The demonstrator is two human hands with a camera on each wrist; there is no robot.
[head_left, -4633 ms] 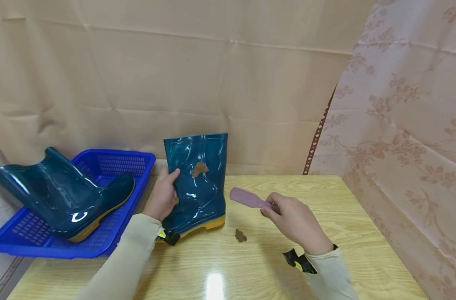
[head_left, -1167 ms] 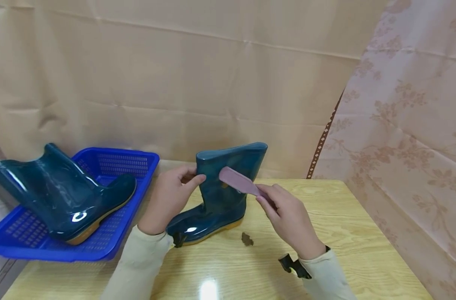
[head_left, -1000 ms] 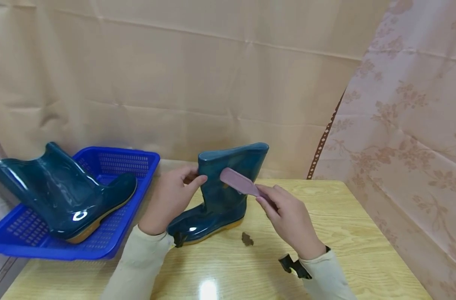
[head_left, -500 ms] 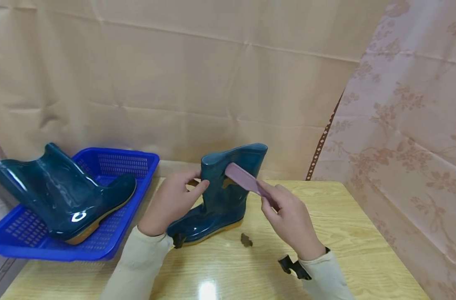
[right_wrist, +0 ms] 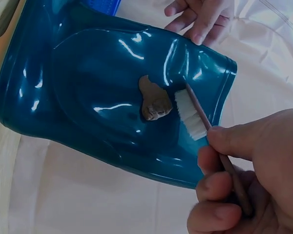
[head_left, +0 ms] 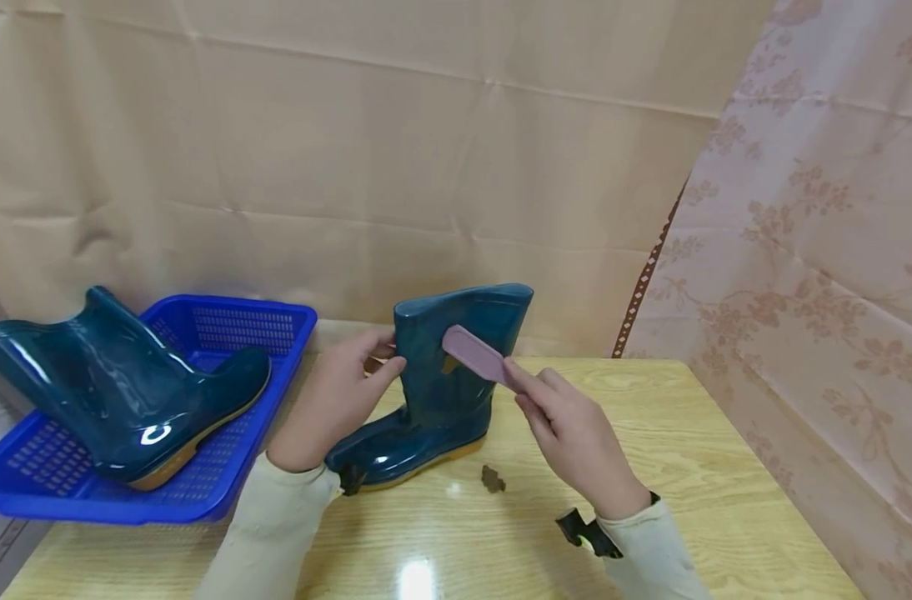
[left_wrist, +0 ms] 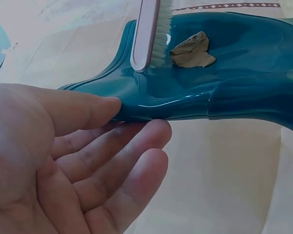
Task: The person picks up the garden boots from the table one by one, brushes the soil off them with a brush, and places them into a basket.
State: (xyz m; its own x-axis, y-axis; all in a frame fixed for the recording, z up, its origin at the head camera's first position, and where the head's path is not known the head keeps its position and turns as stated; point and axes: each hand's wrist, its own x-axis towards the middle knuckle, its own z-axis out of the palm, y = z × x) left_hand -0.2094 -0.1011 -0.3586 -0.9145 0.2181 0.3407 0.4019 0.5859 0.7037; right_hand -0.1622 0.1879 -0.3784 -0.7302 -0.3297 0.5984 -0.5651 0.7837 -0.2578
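A glossy teal rain boot (head_left: 448, 408) with a yellow sole stands on the table, toe to the left. My left hand (head_left: 336, 400) holds the front edge of its shaft near the top, thumb on the near side and fingers behind. In my right hand (head_left: 583, 437) is a pinkish brush (head_left: 474, 354), gripped by the handle. Its pale bristles (right_wrist: 189, 114) face the shaft, right beside a brown mud patch (right_wrist: 155, 100). The left wrist view also shows this mud (left_wrist: 193, 51), next to the bristles. In the head view the brush partly covers it.
A blue plastic basket (head_left: 306, 333) at the left bears a second teal boot (head_left: 148, 392) lying tilted. One small brown clump (head_left: 493, 479) lies on the wood-grain table (head_left: 651, 467) in front of the boot's heel. Beige cloth (head_left: 426, 167) hangs behind.
Since the oldest frame, the boot has turned, its top shifting right. My left hand has moved up to the shaft's top; the brush has come over the shaft and since shifted slightly there.
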